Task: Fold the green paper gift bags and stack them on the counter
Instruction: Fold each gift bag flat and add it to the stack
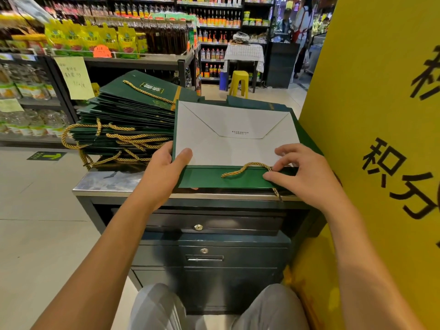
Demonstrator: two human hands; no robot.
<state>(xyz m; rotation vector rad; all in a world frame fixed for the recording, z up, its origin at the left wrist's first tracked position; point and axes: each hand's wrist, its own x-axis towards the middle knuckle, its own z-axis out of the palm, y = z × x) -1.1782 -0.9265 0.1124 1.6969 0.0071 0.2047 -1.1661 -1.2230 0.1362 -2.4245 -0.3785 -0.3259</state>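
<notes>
Rightward, a yellow board (pixel 381 115) walls in the counter (pixel 119 184), so there is little room to work on that side. A tall stack (pixel 128 115) of folded green bags fills the counter's left half, with its cords spilling over the near edge. That leaves only the right half, where the bag (pixel 233 139) lies flat with its white base panel up, on top of other green bags (pixel 307 134) and just beside the board. The left hand (pixel 164 170) grips the bag's left edge, thumb on top and fingers under, probably to stop it sliding. The right hand (pixel 304 172) clasps nothing: its thumb and bent fingertips press the green band flat by the cord (pixel 245 169), apparently to set the crease. The stack leans and crowds the bag, so the dangling cords could snag when it is moved across.
</notes>
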